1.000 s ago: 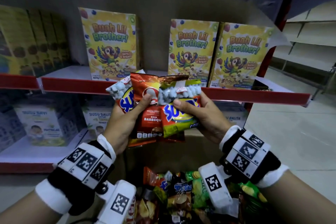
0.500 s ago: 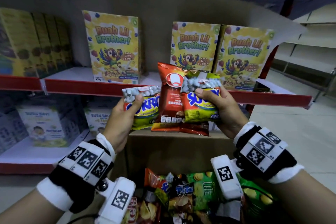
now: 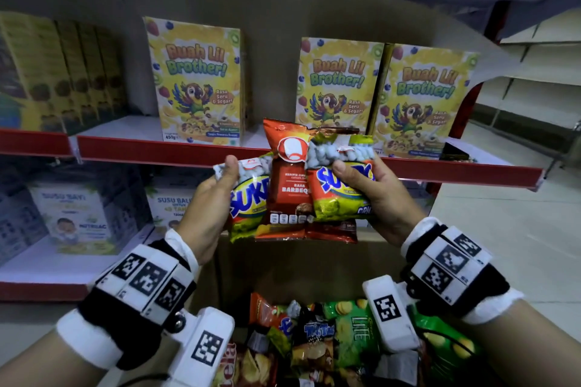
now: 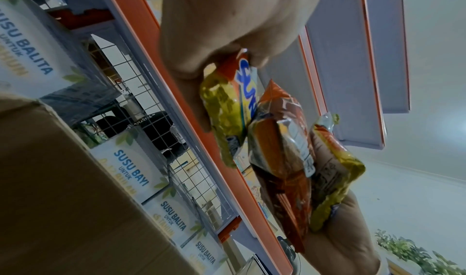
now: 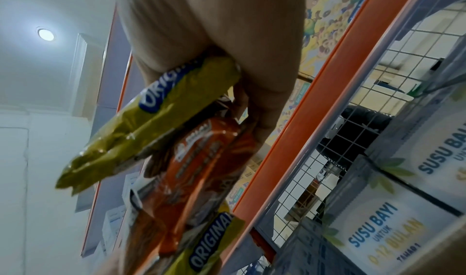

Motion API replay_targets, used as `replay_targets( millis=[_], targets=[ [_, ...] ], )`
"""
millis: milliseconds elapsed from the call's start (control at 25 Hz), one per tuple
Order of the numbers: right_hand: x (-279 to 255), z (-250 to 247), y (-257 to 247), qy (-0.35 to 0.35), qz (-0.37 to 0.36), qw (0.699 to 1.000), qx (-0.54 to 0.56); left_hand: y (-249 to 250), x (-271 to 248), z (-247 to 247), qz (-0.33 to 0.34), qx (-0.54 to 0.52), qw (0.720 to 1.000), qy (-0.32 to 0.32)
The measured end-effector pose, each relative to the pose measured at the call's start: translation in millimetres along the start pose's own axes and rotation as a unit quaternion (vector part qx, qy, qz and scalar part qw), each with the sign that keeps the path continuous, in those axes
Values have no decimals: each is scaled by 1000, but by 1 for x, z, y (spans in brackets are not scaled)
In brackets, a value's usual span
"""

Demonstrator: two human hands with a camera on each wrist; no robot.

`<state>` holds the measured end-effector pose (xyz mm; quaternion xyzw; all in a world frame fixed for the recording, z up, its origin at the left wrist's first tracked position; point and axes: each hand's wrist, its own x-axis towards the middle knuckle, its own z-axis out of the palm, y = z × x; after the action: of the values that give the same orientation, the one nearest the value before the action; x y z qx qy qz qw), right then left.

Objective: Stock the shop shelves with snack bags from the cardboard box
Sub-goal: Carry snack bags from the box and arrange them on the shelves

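The left hand (image 3: pixel 210 198) pinches one yellow-green peanut bag (image 3: pixel 248 198), the right hand (image 3: pixel 374 198) grips another (image 3: pixel 341 188) with red barbecue chip bags (image 3: pixel 290 188), before the red-edged shelf (image 3: pixel 176 152) between yellow cereal boxes (image 3: pixel 196 82), above the open cardboard box (image 3: pixel 239 264).

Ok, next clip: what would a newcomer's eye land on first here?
The fan of snack bags held up mid-frame: the left hand grips one Sukro bag, the right hand another Sukro bag with red barbecue bags behind it. Behind them, three bright yellow cereal boxes stand on the red-edged shelf. Below, the cardboard box is full of mixed snacks.
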<state>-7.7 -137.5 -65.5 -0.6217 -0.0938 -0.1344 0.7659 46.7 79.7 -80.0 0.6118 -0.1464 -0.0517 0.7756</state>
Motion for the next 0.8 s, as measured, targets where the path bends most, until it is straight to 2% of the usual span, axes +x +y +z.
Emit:
replay_targets(
  millis=[80,200,280,400,680,800],
  targets=[
    [-1,2,2,-5,5,1000,-3,1,-2,3,-4,1,1000,-8],
    [-2,3,3,-8,13,1000,-9,1,-7,7,-15,-28,997,-72],
    [-2,5,3,-2,11,1000,-10,-1,-9,9,1,-21,995,-99],
    [-1,7,3,4,6,1000,-15,-4,-7,9,19,-6,996,-82],
    [3,5,1,13,14,1000,-9,-9,1,8,34,-51,996,-66],
    [1,5,-1,2,14,1000,-9,-10,5,8,32,-51,998,-27]
  ],
)
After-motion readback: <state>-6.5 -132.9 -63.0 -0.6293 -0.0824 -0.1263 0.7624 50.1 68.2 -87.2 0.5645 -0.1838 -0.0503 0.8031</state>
